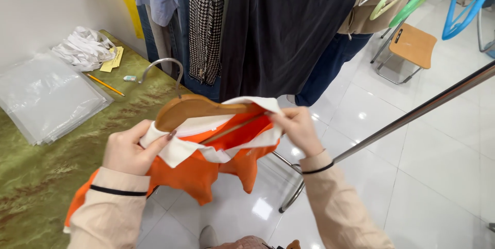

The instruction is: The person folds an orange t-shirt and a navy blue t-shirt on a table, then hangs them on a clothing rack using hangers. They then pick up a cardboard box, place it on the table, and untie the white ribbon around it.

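The left hand [129,152] is closed on the white collar of an orange garment [206,169], and the right hand [299,127] pinches the collar's other side over a wooden hanger [193,107] sitting inside the neck opening. Clear plastic bags [46,97] lie stacked on the green worktop [31,187].

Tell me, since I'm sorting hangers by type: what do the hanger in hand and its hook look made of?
The hanger looks like wood: warm brown, smooth, slightly glossy. Its hook appears to be metal, thin, grey and shiny. The left hand and right hand hold an orange and white garment, seemingly soft fabric.
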